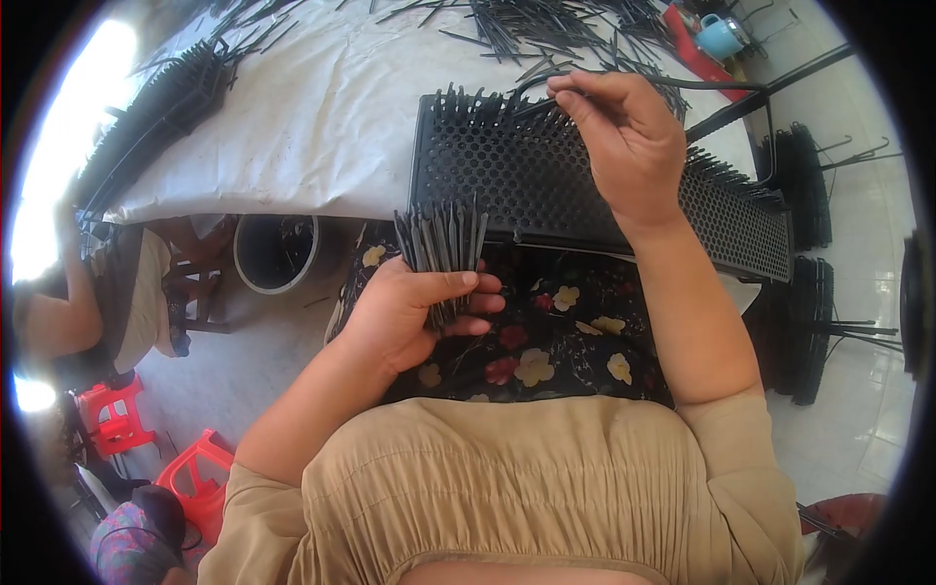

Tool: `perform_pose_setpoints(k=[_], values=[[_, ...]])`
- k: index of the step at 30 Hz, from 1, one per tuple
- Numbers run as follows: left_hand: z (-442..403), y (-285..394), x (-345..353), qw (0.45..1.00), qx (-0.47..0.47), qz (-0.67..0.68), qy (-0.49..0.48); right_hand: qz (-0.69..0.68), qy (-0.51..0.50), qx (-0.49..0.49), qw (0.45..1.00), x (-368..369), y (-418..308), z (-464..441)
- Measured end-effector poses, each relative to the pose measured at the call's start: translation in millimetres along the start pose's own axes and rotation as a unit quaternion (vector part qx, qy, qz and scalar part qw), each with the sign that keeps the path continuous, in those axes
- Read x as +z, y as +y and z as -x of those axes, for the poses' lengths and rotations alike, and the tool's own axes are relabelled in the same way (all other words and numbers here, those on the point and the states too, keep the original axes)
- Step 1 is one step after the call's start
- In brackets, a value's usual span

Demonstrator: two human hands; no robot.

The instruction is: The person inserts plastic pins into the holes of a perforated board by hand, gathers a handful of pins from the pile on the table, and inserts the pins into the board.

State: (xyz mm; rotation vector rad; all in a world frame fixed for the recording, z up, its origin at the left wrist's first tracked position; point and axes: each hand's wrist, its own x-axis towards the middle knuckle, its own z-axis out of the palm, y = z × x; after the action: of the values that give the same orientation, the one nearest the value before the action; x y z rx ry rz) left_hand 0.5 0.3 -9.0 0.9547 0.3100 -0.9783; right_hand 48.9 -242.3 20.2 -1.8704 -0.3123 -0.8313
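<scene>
My left hand (390, 307) is closed around a bundle of thin dark sticks (441, 244), their ends pointing up, in front of my lap. Above a black perforated rack (507, 185), my right hand (634, 136) has its thumb and fingers pinched together. Whatever lies in that pinch, if anything, is too small to make out. Several dark sticks stand in the holes along the rack's far edge, just left of the right fingers. A bent black rod passes close behind those fingertips.
A white-covered table (302, 117) carries loose dark sticks (517, 29) at the back and another filled rack (161, 122) at left. A second perforated rack (741, 214) stands at right. Below are a dark bucket (278, 253) and red stools (200, 478). Another person's arm (68, 302) shows at left.
</scene>
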Motion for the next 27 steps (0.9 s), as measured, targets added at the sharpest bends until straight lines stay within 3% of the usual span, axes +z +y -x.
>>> perform_pose_setpoints(k=[3, 8, 12, 14, 16, 20, 22, 25, 27], values=[[0.6, -1.1, 2.1, 0.995, -0.01, 0.093, -0.024, 0.045, -0.009, -0.017, 0.999, 3.1, 8.3, -4.2], [-3.2, -1.9, -3.8, 0.993, -0.025, 0.097, -0.063, 0.081, -0.054, 0.007, 0.995, 8.7, 20.5, -5.6], [-5.9, -1.6, -4.1, 0.99, -0.024, 0.127, -0.058, 0.143, -0.075, -0.04, 0.986, 17.2, 13.7, -12.9], [-4.7, -0.3, 0.0, 0.995, -0.013, 0.092, -0.036, 0.164, -0.08, -0.058, 0.981, 16.9, 15.6, -15.1], [-4.9, -0.6, 0.8, 0.998, 0.001, 0.056, -0.014, 0.229, -0.119, -0.152, 0.954, 17.3, 25.1, -19.4], [-7.6, -5.8, -4.1, 0.999, 0.039, -0.001, 0.011, 0.245, -0.118, -0.173, 0.947, 18.2, 18.5, -11.6], [-6.3, -7.5, -4.9, 0.999, 0.048, -0.009, 0.024, 0.254, -0.083, -0.083, 0.96, 17.4, -3.8, 1.5], [-3.6, -8.9, -2.4, 0.996, 0.085, -0.028, 0.027, -0.01, -0.158, 0.233, 0.959, 20.7, -34.9, 28.4], [-2.1, -9.0, 0.4, 0.993, 0.116, -0.022, 0.027, -0.06, -0.174, 0.276, 0.943, 19.5, -43.7, 40.4]])
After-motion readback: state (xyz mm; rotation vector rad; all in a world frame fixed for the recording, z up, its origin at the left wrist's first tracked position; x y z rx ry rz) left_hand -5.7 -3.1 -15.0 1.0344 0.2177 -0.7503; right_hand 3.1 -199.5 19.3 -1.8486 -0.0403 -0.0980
